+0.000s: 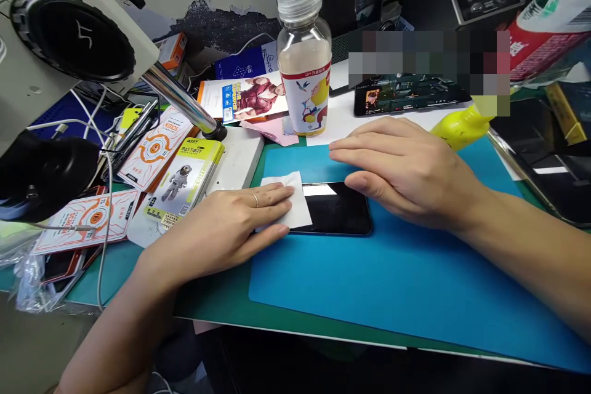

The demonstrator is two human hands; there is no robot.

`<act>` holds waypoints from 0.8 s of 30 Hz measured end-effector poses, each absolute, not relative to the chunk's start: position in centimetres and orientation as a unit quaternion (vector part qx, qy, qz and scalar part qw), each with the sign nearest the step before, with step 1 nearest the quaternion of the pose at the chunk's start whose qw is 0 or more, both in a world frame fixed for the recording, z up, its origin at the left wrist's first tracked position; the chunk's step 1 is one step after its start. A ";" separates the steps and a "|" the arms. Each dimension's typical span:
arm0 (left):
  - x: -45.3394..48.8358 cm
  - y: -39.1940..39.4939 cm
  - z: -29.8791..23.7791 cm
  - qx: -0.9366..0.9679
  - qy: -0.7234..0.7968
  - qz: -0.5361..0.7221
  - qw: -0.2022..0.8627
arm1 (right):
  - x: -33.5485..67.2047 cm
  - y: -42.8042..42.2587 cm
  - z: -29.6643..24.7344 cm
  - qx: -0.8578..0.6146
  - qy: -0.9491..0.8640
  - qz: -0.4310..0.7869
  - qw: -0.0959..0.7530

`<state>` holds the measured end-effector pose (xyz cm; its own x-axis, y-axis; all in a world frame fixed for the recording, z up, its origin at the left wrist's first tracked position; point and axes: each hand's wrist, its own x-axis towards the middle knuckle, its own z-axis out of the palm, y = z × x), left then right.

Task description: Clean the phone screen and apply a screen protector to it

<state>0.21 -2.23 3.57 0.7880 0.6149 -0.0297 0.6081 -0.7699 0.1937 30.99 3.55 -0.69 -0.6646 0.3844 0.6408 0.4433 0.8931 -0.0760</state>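
Note:
A smartphone point(339, 209) with a black, glossy screen lies flat on the blue mat point(351, 277), its long side running left to right. Over its left end is a white tissue point(300, 212). My left hand point(242, 218), with a ring on one finger, rests on the tissue, fingers stretched out flat and thumb along the phone's near edge. My right hand point(406, 172) is held above the phone's right end, fingers extended and side by side, with nothing seen in it. Part of the phone is hidden under the tissue and left hand.
A drink bottle point(305, 55) with a white cap stands behind the phone. Battery boxes point(180, 178) and cables crowd the left, beneath a stand's metal rod point(184, 101). A yellow squeeze bottle point(462, 126) is behind my right hand; another device point(545, 154) lies far right.

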 end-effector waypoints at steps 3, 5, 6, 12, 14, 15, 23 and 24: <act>0.1 -2.5 3.8 0.931 0.349 -0.003 0.111 | 30.8 3.8 -0.8 -0.220 -0.915 -0.043 0.337; 0.2 -3.1 3.6 0.927 0.361 -0.015 0.104 | 30.7 4.0 -0.9 -0.216 -0.914 -0.040 0.340; 0.2 -3.6 3.4 0.925 0.366 -0.024 0.097 | 30.7 4.0 -0.9 -0.216 -0.913 -0.039 0.344; 0.2 -5.8 1.2 0.927 0.354 -0.053 0.108 | 30.5 4.2 -1.1 -0.212 -0.910 -0.007 0.356; 1.0 -5.2 0.8 0.931 0.340 -0.049 0.125 | 30.4 4.3 -1.2 -0.210 -0.907 0.008 0.365; 1.7 -4.8 0.6 0.933 0.330 -0.043 0.134 | 30.3 4.3 -1.2 -0.212 -0.903 0.020 0.372; 8.1 -3.0 -0.4 0.960 0.234 -0.002 0.153 | 30.8 4.7 -1.2 -0.223 -0.882 0.064 0.410; 8.3 -3.2 -0.5 0.961 0.233 0.001 0.150 | 30.8 4.7 -1.2 -0.223 -0.883 0.065 0.408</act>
